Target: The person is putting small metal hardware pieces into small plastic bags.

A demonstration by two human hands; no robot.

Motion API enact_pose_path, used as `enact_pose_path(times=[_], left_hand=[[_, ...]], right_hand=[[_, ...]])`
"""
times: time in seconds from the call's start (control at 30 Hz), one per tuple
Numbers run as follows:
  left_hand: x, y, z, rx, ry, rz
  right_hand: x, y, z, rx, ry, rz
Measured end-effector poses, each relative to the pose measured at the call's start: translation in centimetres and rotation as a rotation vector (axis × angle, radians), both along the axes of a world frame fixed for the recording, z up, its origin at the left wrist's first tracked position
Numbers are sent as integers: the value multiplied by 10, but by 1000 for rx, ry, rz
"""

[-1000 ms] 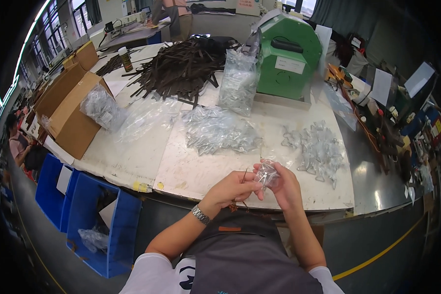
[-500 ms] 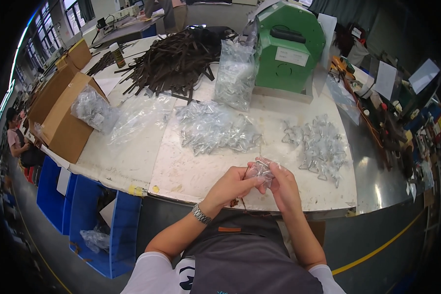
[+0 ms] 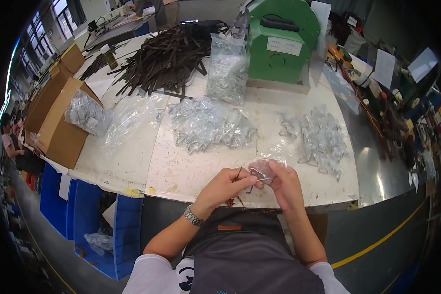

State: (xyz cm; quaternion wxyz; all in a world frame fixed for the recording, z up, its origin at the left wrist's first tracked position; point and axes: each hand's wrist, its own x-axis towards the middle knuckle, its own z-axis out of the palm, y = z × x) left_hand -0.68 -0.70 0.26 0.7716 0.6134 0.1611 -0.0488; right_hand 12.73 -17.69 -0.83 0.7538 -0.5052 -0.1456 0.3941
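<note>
Near the front edge of the table, my left hand (image 3: 224,188) pinches a shiny metal wire piece (image 3: 262,178), which looks like a triangular ring. My right hand (image 3: 287,188) is closed on a small clear plastic bag (image 3: 277,158) around or against that piece; the fingers hide how far it lies inside. A thin brown cord (image 3: 238,197) hangs by my left fingers. Beyond the hands lies a heap of bagged metal triangles (image 3: 208,125). To their right spreads a smaller pile of similar bagged triangles (image 3: 323,139).
A green machine (image 3: 279,54) stands at the back, beside a full clear bag (image 3: 227,71). Dark brown strips (image 3: 157,61) are heaped at back left. An open cardboard box (image 3: 63,130) sits left. Blue bins (image 3: 127,235) stand below the table edge.
The plastic bag now stands out farther above my right fingers, and more of the metal piece shows between my hands. The whole view has shifted slightly.
</note>
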Motion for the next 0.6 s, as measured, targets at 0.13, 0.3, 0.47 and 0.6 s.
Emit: enact_pose_path(times=[0.13,0.3,0.47,0.6], left_hand=[[-11,-1,5,72,-98,99],[-17,-13,17,-67,-230,300],[-9,-23,11,-49,-253,413],[-8,-25,-7,454,-175,393]], right_hand=[[4,-3,1,89,73,-69],[-4,1,1,88,77,-77],[-19,6,4,23,48,-92],[-30,7,7,110,95,-49]])
